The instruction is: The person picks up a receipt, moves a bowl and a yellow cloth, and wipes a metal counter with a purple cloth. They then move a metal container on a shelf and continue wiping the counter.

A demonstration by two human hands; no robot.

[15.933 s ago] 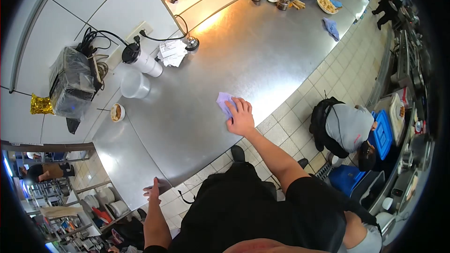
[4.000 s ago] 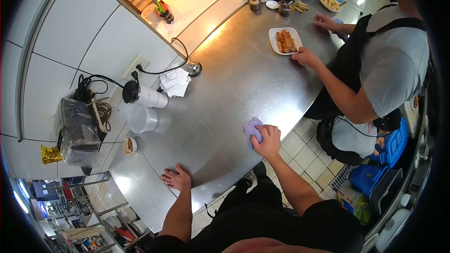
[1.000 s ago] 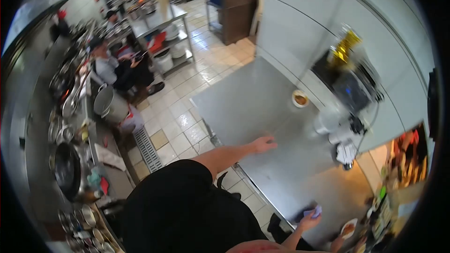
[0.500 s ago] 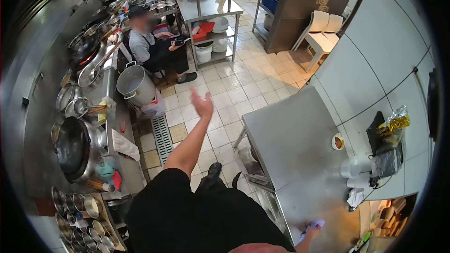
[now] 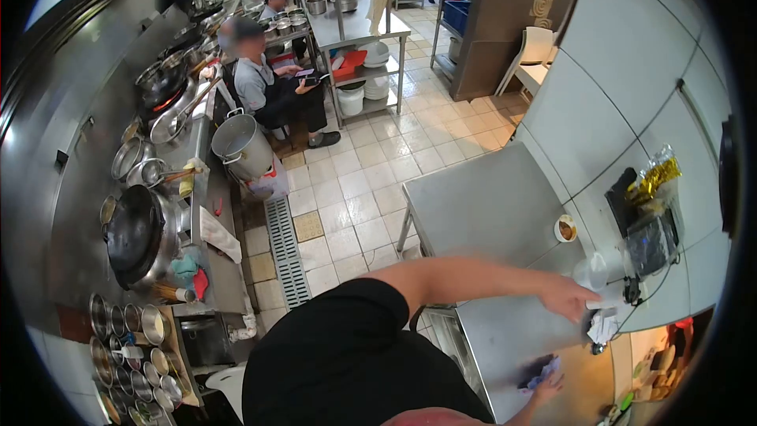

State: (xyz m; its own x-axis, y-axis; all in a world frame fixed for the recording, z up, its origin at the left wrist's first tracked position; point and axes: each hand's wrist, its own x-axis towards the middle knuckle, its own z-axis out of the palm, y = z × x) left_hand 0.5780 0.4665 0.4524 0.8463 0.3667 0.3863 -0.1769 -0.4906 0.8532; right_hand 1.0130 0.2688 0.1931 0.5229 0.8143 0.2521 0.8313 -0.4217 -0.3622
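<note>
Before us runs the worktop (image 5: pixel 481 205), bare metal at its far end, its right edge meeting the tiled wall (image 5: pixel 623 79). Across the floor (image 5: pixel 351 205), on the left, a person (image 5: pixel 256 87) in a grey shirt sits beside the stoves. Nearer to us on that side are a tall pot (image 5: pixel 243 156) and a dark wok (image 5: pixel 132 233). A wrapped box (image 5: pixel 650 246) is by the wall, beyond the worktop's right edge.

Our left arm crosses over the worktop. The left hand (image 5: pixel 568 298) is loosely open and holds nothing we can see, its forefinger stretched out to the white tumbler (image 5: pixel 609 297); whether the two touch, we cannot tell. A clear tub (image 5: pixel 590 271) stands just beyond that hand.

Our right hand (image 5: pixel 550 386) is low on the worktop, fingers partly spread against the purple cloth (image 5: pixel 541 374). The cloth lies crumpled under and beside those fingers; the view is blurred there, so we cannot fairly say whether they grip it or only press.

Paper slips (image 5: pixel 603 326) lie near the tumbler, a small bowl (image 5: pixel 565 229) sits past the tub, and the bell (image 5: pixel 598 349) is just beside the slips.
</note>
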